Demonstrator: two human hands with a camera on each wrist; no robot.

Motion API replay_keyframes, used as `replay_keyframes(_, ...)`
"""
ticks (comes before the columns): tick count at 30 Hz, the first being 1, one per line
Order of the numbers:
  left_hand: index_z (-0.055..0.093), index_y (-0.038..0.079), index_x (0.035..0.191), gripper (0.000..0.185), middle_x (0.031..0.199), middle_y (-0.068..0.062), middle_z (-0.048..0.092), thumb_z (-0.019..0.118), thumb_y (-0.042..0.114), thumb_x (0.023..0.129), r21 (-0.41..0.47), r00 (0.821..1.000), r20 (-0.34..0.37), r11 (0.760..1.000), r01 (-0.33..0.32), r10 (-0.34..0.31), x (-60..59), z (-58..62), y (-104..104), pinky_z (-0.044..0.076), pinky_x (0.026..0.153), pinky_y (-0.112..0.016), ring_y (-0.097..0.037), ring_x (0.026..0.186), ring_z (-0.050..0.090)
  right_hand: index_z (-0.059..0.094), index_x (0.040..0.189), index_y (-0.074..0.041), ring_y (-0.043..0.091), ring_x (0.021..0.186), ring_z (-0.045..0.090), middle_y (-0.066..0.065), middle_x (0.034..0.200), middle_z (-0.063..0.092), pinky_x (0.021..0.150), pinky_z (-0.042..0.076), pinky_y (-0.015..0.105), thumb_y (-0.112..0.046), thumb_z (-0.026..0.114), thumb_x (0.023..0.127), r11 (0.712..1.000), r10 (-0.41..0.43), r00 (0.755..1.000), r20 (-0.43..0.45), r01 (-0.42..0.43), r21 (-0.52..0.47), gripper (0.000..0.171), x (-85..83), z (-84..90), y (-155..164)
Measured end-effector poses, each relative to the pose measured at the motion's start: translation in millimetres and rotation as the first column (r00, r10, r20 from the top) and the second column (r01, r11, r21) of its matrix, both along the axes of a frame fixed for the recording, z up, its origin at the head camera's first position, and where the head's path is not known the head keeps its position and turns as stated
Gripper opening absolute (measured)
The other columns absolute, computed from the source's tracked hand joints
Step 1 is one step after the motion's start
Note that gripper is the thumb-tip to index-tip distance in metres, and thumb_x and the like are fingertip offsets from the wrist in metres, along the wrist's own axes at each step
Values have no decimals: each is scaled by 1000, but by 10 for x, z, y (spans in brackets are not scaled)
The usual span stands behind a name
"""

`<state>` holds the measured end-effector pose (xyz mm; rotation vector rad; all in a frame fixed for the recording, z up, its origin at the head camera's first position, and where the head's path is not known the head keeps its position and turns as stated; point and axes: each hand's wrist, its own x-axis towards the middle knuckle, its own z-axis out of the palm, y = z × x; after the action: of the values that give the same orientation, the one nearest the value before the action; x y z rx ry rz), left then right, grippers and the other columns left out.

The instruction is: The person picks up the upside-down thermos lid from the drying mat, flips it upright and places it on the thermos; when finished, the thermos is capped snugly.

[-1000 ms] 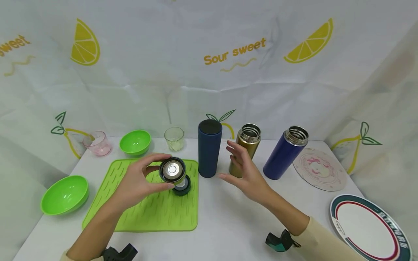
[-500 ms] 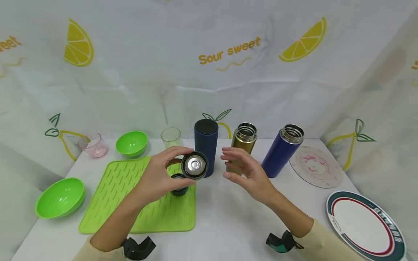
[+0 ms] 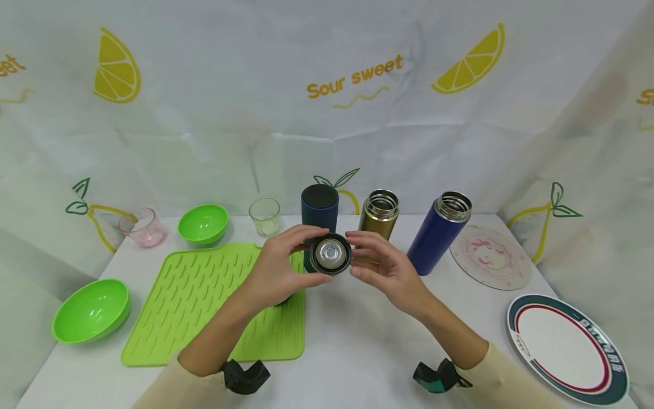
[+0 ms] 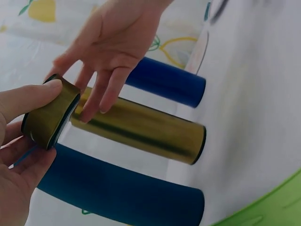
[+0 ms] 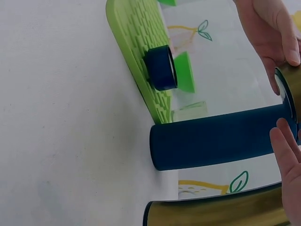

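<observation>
My left hand (image 3: 281,264) pinches a gold flask lid (image 4: 51,113) between thumb and fingers, its steel underside turned toward the head camera. Beside the lid is my right hand (image 3: 390,275), fingers loosely bent and fingertips right at the lid's edge. Behind the hands stand a capped dark blue flask (image 3: 319,213), a gold flask (image 3: 379,224) with a bare threaded mouth and a lidless blue flask (image 3: 436,238). A second, dark blue lid (image 5: 160,68) sits on the green mat (image 3: 204,307), mostly hidden by the left hand in the head view.
Two green bowls (image 3: 92,318), a pink glass (image 3: 145,228) and a clear glass (image 3: 265,216) stand left and back. A round pink-patterned mat (image 3: 490,258) and a white plate (image 3: 562,346) with a coloured rim lie on the right. A printed curtain hangs behind.
My left hand has carried the gold lid rightward from over the green mat to beside my right hand. The right hand has stayed near the gold flask, its fingers now at the lid.
</observation>
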<state>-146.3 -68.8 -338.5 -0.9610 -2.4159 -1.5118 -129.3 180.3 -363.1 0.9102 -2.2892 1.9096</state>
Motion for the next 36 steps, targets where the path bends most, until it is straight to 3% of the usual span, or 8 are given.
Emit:
replay_keyframes(4,65,8,132,69,130,-5,68,94,11,70,-6,1000,-5,1000,22,-22,-3,-14,75,58,100,-26,-19,121,67,56,139,3,8,118,67,20,149,48,97,59,24,1,62,98,1000,2,1000,12,-3,7,41,7,-3,14)
replay_keyframes(11,64,5,133,70,132,-9,67,94,10,70,8,999,-12,999,46,-46,-7,-52,137,58,99,-26,-23,122,67,60,136,3,7,117,67,18,148,50,98,58,23,0,64,97,999,-19,999,27,18,39,39,15,4,29)
replay_keyframes(18,62,7,137,70,137,-10,62,91,8,74,61,993,97,996,66,-72,-21,-68,149,57,101,-26,-24,128,63,61,133,7,9,115,68,14,145,54,95,60,24,4,67,94,1000,-29,1000,-3,29,-6,40,-13,-40,69)
replay_keyframes(23,66,11,131,48,124,-5,71,83,19,86,72,979,201,997,-32,16,-16,-65,135,63,88,-26,-18,112,70,61,130,10,10,115,69,-3,141,56,92,61,25,8,68,92,998,-27,999,-30,25,-51,39,-17,-65,95)
replay_keyframes(27,71,18,121,31,109,0,77,78,25,91,49,965,254,995,-85,70,-23,-73,130,62,76,-26,-12,96,73,62,129,11,11,117,69,-3,141,56,91,62,26,9,68,91,998,-23,999,-35,21,-60,39,-17,-58,88)
replay_keyframes(36,71,16,118,29,110,-4,78,78,21,90,88,938,344,993,-74,40,-45,-79,141,63,74,-31,-13,91,75,63,128,12,10,117,69,-3,140,57,89,62,25,8,70,89,998,-31,999,-14,30,-63,39,-23,-39,63)
